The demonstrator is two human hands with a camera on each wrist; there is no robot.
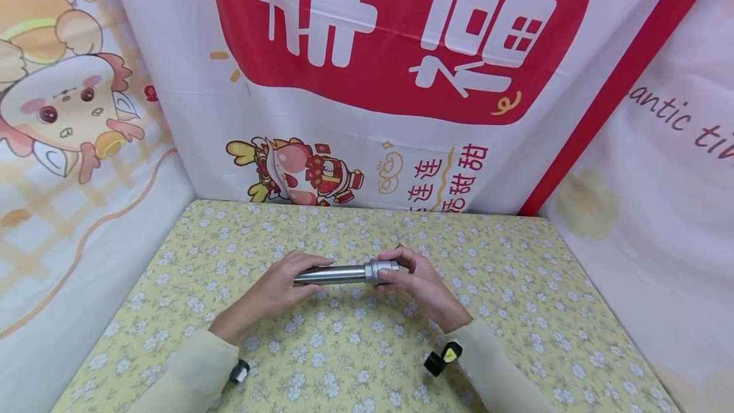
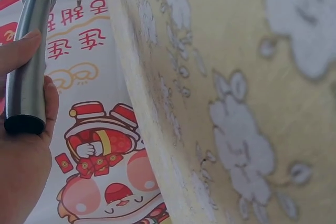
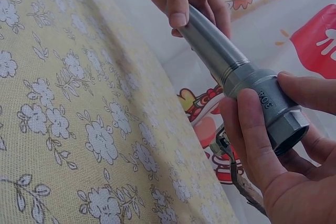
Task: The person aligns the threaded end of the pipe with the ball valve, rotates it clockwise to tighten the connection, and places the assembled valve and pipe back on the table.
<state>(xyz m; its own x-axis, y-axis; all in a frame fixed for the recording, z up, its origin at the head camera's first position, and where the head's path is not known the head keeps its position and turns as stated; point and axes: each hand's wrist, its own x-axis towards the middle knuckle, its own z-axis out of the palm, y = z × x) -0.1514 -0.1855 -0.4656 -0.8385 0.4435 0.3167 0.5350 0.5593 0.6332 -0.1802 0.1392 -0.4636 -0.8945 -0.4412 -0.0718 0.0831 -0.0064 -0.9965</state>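
A smooth metal pipe lies sideways in the two hands, one end joined to a silvery ball valve marked 304. My left hand grips the pipe near its free end, thumb on one side and fingers on the other. In the left wrist view, the pipe's dark end face points toward the camera. My right hand holds the valve body between thumb and fingers. From the valve's side sticks out a thin lever handle, partly hidden behind the right fingers. Pipe and valve are in line.
Below the hands stretches a table with a yellow flowered cloth. A printed white and red curtain closes off the back. Printed curtains also hang at the left and right. Small black devices sit at both wrists.
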